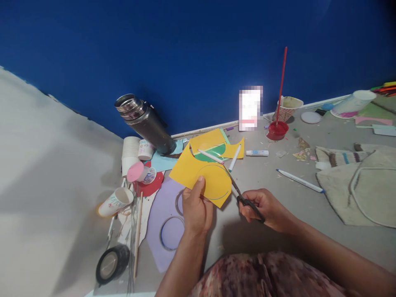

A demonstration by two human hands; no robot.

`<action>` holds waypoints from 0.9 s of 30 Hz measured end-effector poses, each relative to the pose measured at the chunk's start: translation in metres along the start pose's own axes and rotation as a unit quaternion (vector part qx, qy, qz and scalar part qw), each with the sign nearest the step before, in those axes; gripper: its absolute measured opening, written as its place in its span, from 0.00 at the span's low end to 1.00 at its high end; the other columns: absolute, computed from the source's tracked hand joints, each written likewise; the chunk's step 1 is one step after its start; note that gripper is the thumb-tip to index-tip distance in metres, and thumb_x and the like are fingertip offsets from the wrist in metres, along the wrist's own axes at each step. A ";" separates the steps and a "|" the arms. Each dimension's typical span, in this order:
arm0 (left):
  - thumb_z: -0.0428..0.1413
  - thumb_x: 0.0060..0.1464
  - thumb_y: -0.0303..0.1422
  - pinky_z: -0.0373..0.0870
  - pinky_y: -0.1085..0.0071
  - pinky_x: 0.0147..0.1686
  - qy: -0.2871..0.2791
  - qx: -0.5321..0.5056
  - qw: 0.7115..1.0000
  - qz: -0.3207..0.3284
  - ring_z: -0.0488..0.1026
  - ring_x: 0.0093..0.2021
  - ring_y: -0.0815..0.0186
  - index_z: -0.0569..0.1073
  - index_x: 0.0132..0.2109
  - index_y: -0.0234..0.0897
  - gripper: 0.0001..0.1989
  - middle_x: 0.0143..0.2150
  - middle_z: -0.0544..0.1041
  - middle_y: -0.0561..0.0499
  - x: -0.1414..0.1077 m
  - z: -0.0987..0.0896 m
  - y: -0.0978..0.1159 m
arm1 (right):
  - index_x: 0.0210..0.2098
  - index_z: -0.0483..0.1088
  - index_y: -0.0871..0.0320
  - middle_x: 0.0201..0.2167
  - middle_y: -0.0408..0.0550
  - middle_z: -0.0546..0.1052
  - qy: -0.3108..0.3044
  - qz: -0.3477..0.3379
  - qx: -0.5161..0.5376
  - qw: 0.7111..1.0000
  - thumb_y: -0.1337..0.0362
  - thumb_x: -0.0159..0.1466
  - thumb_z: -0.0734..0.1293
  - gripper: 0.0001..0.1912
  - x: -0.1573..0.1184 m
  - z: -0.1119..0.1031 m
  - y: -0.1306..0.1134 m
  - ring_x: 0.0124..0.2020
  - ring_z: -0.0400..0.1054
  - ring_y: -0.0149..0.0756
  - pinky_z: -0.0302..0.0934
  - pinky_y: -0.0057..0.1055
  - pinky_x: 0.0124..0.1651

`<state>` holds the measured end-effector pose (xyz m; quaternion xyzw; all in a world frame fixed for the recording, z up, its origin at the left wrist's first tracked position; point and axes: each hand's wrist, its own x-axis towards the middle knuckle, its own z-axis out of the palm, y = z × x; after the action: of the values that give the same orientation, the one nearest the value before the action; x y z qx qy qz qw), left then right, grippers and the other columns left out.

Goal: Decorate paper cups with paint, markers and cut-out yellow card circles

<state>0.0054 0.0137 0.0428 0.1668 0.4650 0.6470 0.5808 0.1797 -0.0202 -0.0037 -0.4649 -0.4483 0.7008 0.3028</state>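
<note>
My left hand (198, 206) pinches a yellow sheet of paper (213, 185), thumb on top and fingers underneath. A circle is drawn on the sheet in a thin dark line, and its right side has been trimmed close to that line. My right hand (258, 206) grips dark-handled scissors (238, 189), whose blades meet the sheet's right edge near the drawn circle. Behind the sheet lie a pink-ended marker (210, 156), a green-tipped marker (234, 158) and more yellow paper (207, 140). Beneath my left hand is a purple sheet (157, 231) with rings on it.
At the left stand a dark flask (150, 128), stacked paper cups (130, 152) and black tape (111, 265). A glue tube (257, 153), a blue pen (300, 180), a red dish (277, 131) with an upright stick and a cloth bag (355, 185) lie to the right. A blue wall (198, 62) rises behind.
</note>
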 end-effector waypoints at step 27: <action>0.75 0.38 0.35 0.80 0.61 0.51 -0.005 0.026 1.000 -0.017 0.86 0.44 0.53 0.83 0.42 0.34 0.21 0.40 0.87 0.45 0.007 -0.009 0.015 | 0.20 0.71 0.57 0.16 0.44 0.72 -0.012 0.032 -0.022 0.999 0.37 0.47 0.77 0.29 -0.001 0.001 -0.001 0.21 0.62 0.30 0.54 0.28 0.26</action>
<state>-0.0120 0.0177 0.0477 0.1769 0.4811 0.6240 0.5898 0.1790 -0.0214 -0.0017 -0.4767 -0.4521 0.7057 0.2650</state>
